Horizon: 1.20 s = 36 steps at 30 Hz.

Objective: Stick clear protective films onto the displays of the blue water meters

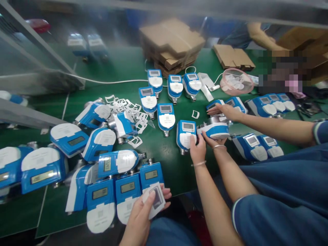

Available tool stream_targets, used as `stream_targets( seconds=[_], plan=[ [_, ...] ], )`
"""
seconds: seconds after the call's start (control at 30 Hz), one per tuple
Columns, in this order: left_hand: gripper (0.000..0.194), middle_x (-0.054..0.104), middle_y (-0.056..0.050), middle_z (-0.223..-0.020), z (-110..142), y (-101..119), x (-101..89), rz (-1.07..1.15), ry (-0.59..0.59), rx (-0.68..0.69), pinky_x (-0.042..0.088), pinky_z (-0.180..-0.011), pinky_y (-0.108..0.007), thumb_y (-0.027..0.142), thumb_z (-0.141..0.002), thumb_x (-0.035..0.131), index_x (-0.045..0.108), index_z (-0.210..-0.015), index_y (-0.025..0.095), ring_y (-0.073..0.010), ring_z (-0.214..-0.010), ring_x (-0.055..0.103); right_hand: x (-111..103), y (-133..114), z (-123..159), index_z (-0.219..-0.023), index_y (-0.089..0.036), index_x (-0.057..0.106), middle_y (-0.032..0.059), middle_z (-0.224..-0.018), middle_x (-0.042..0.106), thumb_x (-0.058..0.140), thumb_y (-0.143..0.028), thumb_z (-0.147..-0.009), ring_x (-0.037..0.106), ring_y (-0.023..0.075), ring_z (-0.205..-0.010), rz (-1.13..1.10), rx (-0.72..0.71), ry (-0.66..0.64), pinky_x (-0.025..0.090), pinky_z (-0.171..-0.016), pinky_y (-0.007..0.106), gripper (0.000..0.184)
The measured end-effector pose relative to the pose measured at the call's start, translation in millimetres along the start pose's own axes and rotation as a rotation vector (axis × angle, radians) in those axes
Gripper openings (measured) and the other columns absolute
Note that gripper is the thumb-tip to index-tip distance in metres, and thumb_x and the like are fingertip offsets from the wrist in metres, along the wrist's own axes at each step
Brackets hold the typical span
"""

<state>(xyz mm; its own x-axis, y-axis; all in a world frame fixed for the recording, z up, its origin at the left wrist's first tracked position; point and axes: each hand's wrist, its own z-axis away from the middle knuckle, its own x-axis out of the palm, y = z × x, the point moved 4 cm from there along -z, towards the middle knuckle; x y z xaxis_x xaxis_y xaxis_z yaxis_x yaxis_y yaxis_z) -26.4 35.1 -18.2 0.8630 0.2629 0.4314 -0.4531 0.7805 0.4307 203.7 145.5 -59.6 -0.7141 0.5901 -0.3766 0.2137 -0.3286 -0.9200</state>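
My left hand (139, 213) is closed on a small stack of white square stickers (155, 201) with a dark window, thumb on top and fingers beneath. Just behind it, blue and white water meters (128, 191) lie on the green table. My right hand (197, 150), with a pale wristband, grips the right edge of an upright water meter (186, 130), thumb against its white cover; its fingers are partly hidden. Close by, a co-worker's hands (217, 133) hold another water meter (216, 130) on its side.
White frame-shaped scraps (130, 109) are heaped at centre left, beside more meters (69, 138). Several meters (166, 116) stand mid-table. Flattened cartons (174, 37) and a pink-rimmed bag (235, 82) sit behind. A metal post (43, 41) rises left; the co-worker's arms cross at right.
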Motion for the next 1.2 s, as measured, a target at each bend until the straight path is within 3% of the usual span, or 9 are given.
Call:
stream_targets(
  seconds=[0.07,0.17,0.27,0.47,0.87,1.03,1.2],
  plan=[
    [0.049,0.073,-0.017,-0.105,-3.9,1.6,5.2,-0.061,-0.006,0.033,0.055,-0.089,-0.048,0.051,-0.077,0.069,0.07,-0.104,0.011,-0.0325,-0.103,0.067,-9.7,-22.0,52.2,-0.095,-0.016,0.07,0.0085,-0.095,0.068,0.063,-0.04,-0.082,0.062,0.0204,-0.09,0.036,-0.063,-0.025,0.05,-0.081,0.034,0.029],
    [0.043,0.072,-0.014,-0.11,-8.2,8.1,11.9,-0.276,-0.035,0.177,0.05,-0.097,-0.049,0.049,-0.083,0.063,0.071,-0.105,0.013,-0.0306,-0.107,0.065,-13.9,-47.3,124.7,-0.092,-0.021,0.073,0.0053,-0.087,0.067,0.067,-0.028,-0.08,0.063,0.0178,-0.077,0.098,-0.185,-0.222,0.054,-0.069,0.029,0.015],
    [0.036,0.071,-0.01,-0.114,-5.0,18.9,18.3,-0.527,-0.077,0.386,0.045,-0.105,-0.044,0.044,-0.085,0.06,0.071,-0.107,0.017,-0.0277,-0.112,0.063,-18.1,-60.6,156.2,-0.09,-0.022,0.073,0.0052,-0.083,0.067,0.062,-0.021,-0.084,0.064,0.016,-0.07,0.134,-0.31,-0.251,0.055,-0.059,0.025,0.012],
    [0.035,0.07,-0.009,-0.117,10.8,29.6,27.8,-0.654,-0.134,0.547,0.049,-0.1,-0.037,0.039,-0.091,0.052,0.068,-0.114,0.019,-0.0244,-0.113,0.063,-23.5,-75.8,151.1,-0.095,-0.021,0.073,0.0054,-0.086,0.07,0.067,-0.015,-0.081,0.067,0.0169,-0.075,0.118,-0.431,-0.153,0.059,-0.066,0.027,0.016],
    [0.035,0.065,-0.006,-0.127,34.2,30.1,22.2,-0.744,-0.006,0.639,0.043,-0.107,-0.035,0.038,-0.095,0.045,0.064,-0.121,0.023,-0.0213,-0.122,0.057,-26.9,-102.8,166.0,-0.114,-0.029,0.069,0.0044,-0.094,0.069,0.062,-0.002,-0.082,0.068,0.0179,-0.081,0.125,-0.69,-0.159,0.059,-0.071,0.031,0.042],
    [0.034,0.066,-0.007,-0.125,39.7,34.1,18.9,-0.731,0.017,0.673,0.046,-0.104,-0.035,0.036,-0.095,0.045,0.065,-0.12,0.022,-0.0219,-0.119,0.059,-22.9,-110.3,169.3,-0.11,-0.028,0.07,0.0038,-0.092,0.07,0.062,-0.002,-0.081,0.068,0.018,-0.079,0.092,-0.714,-0.187,0.058,-0.069,0.03,0.04],
    [0.035,0.068,-0.01,-0.121,47.7,39.1,19.2,-0.73,0.021,0.749,0.051,-0.098,-0.034,0.034,-0.095,0.045,0.065,-0.119,0.019,-0.0226,-0.115,0.062,-18.5,-115.3,170.8,-0.104,-0.025,0.072,0.0046,-0.091,0.069,0.066,-0.009,-0.081,0.068,0.0178,-0.077,0.063,-0.628,-0.174,0.059,-0.068,0.029,0.029]
  ],
)
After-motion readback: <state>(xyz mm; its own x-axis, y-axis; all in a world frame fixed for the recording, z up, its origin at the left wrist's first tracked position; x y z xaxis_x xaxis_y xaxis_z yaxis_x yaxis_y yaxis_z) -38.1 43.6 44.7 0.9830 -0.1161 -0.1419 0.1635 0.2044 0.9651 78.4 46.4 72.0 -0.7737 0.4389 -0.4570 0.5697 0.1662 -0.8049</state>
